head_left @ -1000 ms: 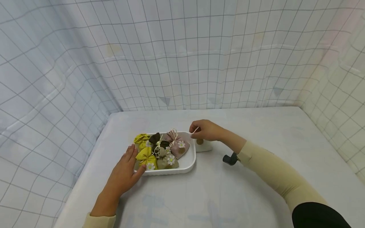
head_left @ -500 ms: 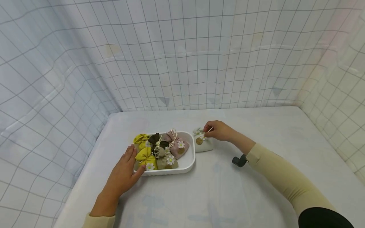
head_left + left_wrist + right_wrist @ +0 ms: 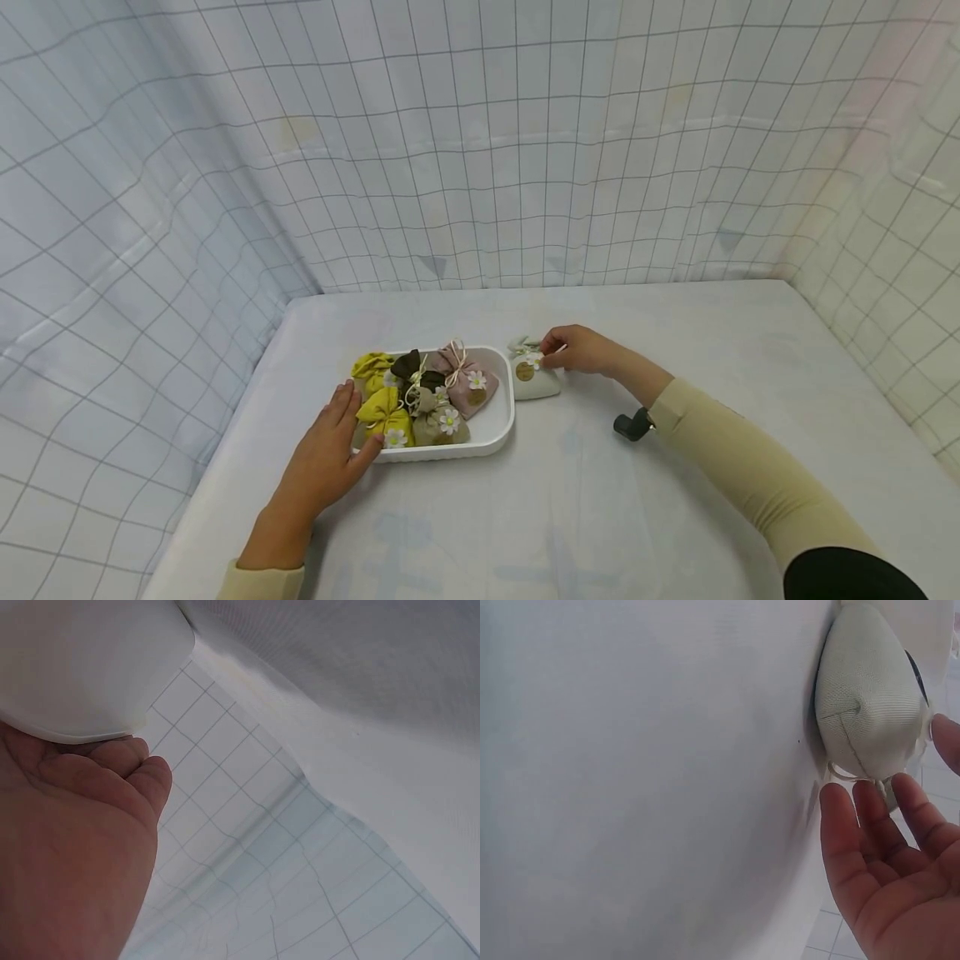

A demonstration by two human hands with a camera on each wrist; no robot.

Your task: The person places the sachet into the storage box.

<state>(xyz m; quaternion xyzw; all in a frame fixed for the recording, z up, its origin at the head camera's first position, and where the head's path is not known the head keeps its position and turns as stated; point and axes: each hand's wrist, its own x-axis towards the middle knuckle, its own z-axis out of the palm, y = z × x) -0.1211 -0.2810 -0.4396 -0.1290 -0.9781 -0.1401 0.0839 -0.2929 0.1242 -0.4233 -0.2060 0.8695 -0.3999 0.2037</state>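
Note:
A white tray (image 3: 491,429) holds several small drawstring pouches with white flowers: yellow pouches (image 3: 386,410), a dark brown pouch (image 3: 408,367), a tan pouch (image 3: 435,427) and a pink pouch (image 3: 465,392). Along the tray's left end lies my left hand (image 3: 324,454), fingers extended on its side and thumb at the front corner. Just right of the tray, a pale green pouch (image 3: 536,385) rests on the table. My right hand (image 3: 581,348) is at its flower and neck; in the right wrist view the fingers (image 3: 840,817) are spread close to the pouch's cord, thumb by the flower side.
A white cloth covers the table (image 3: 465,525). Grid-patterned curtains (image 3: 517,167) hang behind and on both sides. A small black device (image 3: 632,425) sticks out under the right wrist. The tray's wall (image 3: 90,675) fills the left wrist view's upper corner.
My right hand has moved right from above the tray's edge to the pale green pouch's side, uncovering its top, then dipped slightly. The left hand and tray stay put.

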